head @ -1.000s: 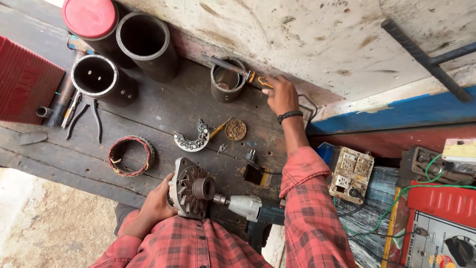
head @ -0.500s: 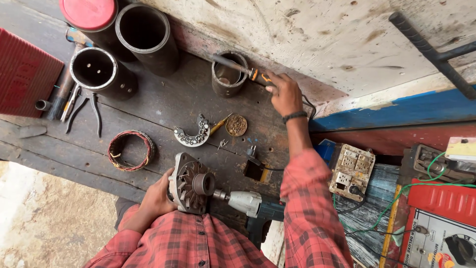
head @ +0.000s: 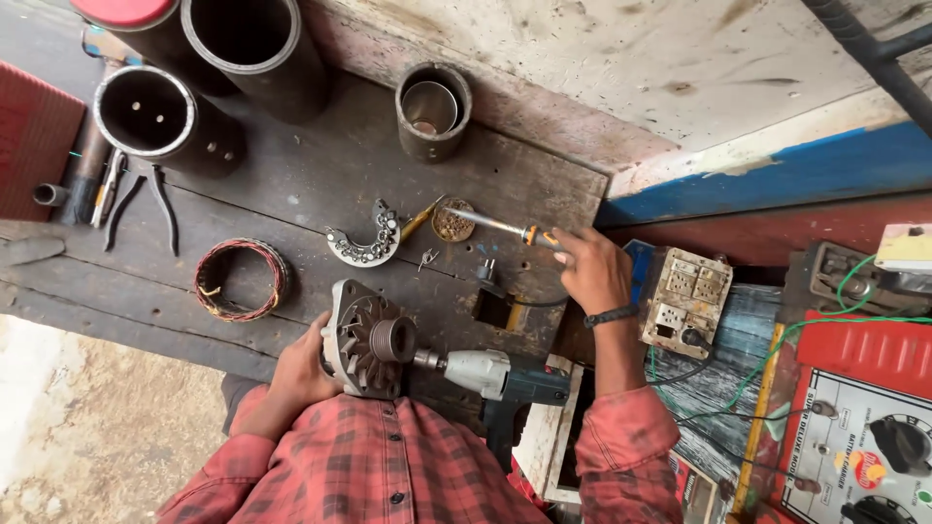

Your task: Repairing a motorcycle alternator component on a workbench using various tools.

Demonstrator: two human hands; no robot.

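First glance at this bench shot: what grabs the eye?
The finned grey metal alternator housing at the near edge of the dark wooden bench, steadied by the left hand, with a grey power drill against its pulley. The right hand holds an orange-handled screwdriver over the bench's right side. Three big dark steel pipes stand at far left, and a red copper-wire coil lies in front of them.

I am seeing the red-capped cylinder [head: 126, 12] running off the top edge. The battery charger [head: 859, 437] is getting cut off bottom right. My left hand [head: 301, 364] is hiding its fingers behind the alternator [head: 364, 342].
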